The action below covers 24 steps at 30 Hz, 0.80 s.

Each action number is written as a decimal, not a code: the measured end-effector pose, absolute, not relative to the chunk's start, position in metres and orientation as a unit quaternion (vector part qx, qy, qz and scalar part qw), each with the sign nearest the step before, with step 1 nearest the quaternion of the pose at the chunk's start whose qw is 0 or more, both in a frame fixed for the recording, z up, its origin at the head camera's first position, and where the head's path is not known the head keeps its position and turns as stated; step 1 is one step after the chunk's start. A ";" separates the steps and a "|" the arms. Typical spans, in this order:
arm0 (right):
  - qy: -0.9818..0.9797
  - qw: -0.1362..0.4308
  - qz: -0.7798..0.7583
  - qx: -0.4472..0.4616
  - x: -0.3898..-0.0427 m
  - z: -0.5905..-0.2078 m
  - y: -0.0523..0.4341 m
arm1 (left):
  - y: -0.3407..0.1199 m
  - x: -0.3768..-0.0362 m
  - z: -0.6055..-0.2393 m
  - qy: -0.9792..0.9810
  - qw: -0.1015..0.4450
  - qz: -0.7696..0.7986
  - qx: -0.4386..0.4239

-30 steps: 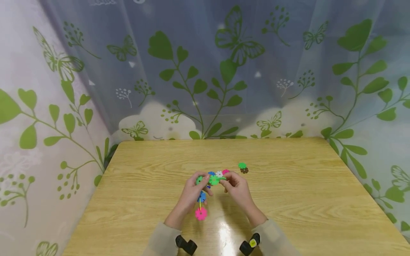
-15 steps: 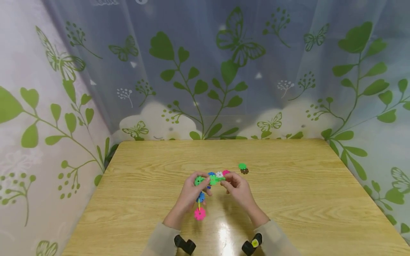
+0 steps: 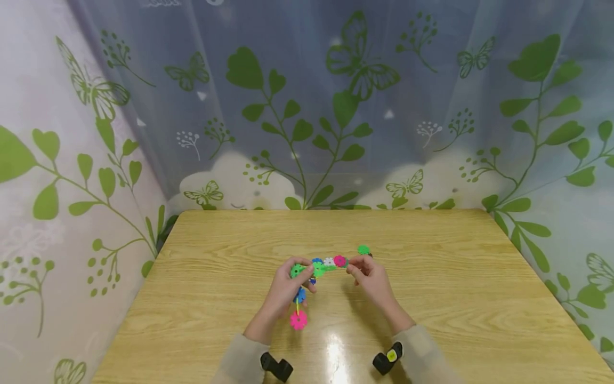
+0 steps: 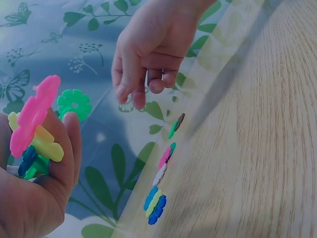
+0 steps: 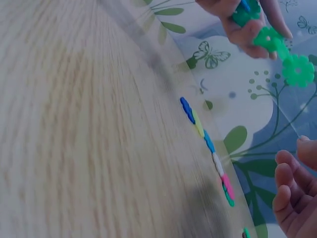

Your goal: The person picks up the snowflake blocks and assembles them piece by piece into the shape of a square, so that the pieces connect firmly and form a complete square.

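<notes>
Above the table [image 3: 431, 277], the left hand [image 3: 288, 290] grips one snowflake-disc chain [image 3: 307, 277]. At 3 o'clock, the right hand [image 3: 371, 280] hangs loosely curled, empty; two loose discs [image 3: 363, 250] lie beyond.

A light wooden table [image 3: 431, 298] — loose flower-shaped discs [image 3: 336, 262] lie in a row near its middle.

No legible text, label, brand, number or sign anywhere.
</notes>
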State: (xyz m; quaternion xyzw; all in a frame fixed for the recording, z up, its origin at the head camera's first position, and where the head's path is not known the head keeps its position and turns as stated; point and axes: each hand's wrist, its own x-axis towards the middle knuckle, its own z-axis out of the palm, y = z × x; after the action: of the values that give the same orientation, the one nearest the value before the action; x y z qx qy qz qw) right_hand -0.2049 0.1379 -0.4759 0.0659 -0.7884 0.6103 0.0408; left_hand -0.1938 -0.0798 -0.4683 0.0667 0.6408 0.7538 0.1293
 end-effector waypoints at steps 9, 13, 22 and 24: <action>-0.806 0.061 0.588 0.029 -0.232 -0.508 0.166 | -0.081 -0.196 -0.476 0.653 0.107 0.748 0.060; -0.814 0.085 0.574 0.021 -0.240 -0.508 0.176 | -0.081 -0.195 -0.476 0.651 0.104 0.750 0.057; -0.868 0.092 0.488 -0.003 -0.257 -0.510 0.186 | -0.081 -0.195 -0.476 0.645 0.116 0.753 0.058; -0.874 0.079 0.479 -0.006 -0.260 -0.511 0.186 | -0.081 -0.195 -0.474 0.644 0.121 0.753 0.059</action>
State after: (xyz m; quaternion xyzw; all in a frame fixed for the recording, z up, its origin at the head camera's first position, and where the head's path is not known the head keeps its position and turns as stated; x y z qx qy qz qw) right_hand -0.2600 0.1860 -0.5110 -0.0056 -0.8743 0.4790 0.0791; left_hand -0.1951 -0.0814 -0.4740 0.0594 0.6442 0.7530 0.1205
